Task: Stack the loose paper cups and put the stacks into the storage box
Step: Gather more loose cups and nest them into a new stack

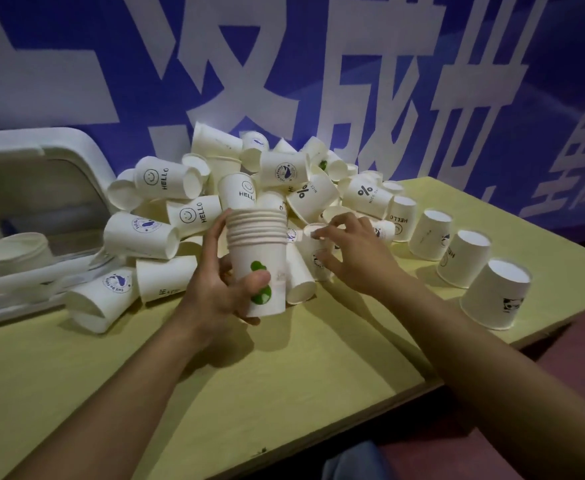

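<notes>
Head view: left hand (222, 289) grips the upright cup stack (258, 258) above the table (284, 375); right hand (350, 251), fingers curled, pinches a loose cup (315, 254) lying just right of the stack.

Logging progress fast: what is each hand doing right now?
Left hand: grips the stack of cups, upright above the table.
Right hand: fingers curled on a loose cup in the pile; a firm hold cannot be told.

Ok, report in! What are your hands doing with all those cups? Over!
Left hand grips nested stack, upright. Right hand pinching a loose cup in the pile. Storage box open at left. Nothing blocking.
</notes>
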Action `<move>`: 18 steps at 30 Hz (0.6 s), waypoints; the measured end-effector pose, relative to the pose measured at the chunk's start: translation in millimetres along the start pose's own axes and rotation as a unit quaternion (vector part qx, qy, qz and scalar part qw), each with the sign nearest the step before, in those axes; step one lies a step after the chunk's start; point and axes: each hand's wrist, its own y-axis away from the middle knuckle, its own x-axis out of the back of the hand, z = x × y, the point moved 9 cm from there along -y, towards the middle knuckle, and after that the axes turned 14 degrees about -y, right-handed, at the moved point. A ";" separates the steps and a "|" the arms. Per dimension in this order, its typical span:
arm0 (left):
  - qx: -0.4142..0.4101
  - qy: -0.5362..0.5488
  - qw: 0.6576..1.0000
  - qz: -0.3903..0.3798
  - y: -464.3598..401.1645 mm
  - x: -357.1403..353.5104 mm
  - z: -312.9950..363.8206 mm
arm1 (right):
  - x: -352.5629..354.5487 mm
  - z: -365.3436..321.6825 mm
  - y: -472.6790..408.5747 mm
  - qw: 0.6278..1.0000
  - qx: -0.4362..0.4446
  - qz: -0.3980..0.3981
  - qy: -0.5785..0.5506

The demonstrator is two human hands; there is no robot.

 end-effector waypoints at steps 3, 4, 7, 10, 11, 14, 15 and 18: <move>0.033 0.119 0.992 -0.011 1.7 5.4 -13.7 | 4.3 -1.1 8.3 0.997 0.024 0.060 -0.031; 0.042 0.137 0.990 -0.015 2.0 5.7 -15.6 | 4.5 -1.2 11.2 0.997 0.025 0.064 -0.039; 0.051 0.160 0.986 -0.020 1.9 7.1 -18.5 | 14.4 4.2 19.0 0.993 -0.003 0.092 -0.077; 0.028 0.105 0.994 -0.011 3.3 10.1 -15.3 | 49.2 1.5 30.7 0.961 -0.012 0.191 -0.199; 0.010 0.072 0.997 -0.014 4.6 9.2 -13.1 | 59.6 -2.9 34.2 0.948 -0.009 0.214 -0.234; -0.036 -0.013 0.998 -0.039 11.0 0.9 -6.0 | 70.7 -23.7 40.3 0.912 -0.011 0.219 -0.347; -0.046 -0.038 0.997 -0.047 12.7 -2.1 -4.3 | 69.5 -31.7 41.9 0.899 -0.011 0.214 -0.382; -0.065 -0.106 0.990 -0.060 15.4 -10.4 -0.6 | 59.2 -51.8 44.5 0.870 -0.021 0.190 -0.454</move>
